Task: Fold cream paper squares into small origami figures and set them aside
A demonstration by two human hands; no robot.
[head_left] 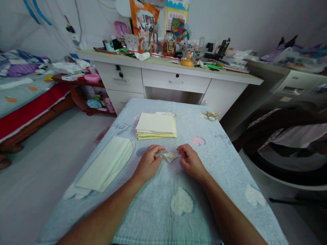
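A small folded piece of pale paper (170, 157), roughly diamond-shaped, lies on the cloth-covered table between my two hands. Just left of it is my left hand (150, 162), its thumb and forefinger apart and nothing between them. On the other side, my right hand (190, 161) has loosely curled fingers and a small gap between forefinger and thumb; its fingertips sit close to the paper without visibly gripping it. Beyond my hands rests a stack of cream and yellow paper sheets (156, 123). A folded pale green cloth or paper bundle (107, 164) lies to the left.
A patterned folded paper piece (213, 115) sits at the table's far right corner. Behind the table stands a white desk (176, 81) crowded with jars and packets. A bed (30, 92) is on the left, a front-loading washing machine (293, 88) on the right.
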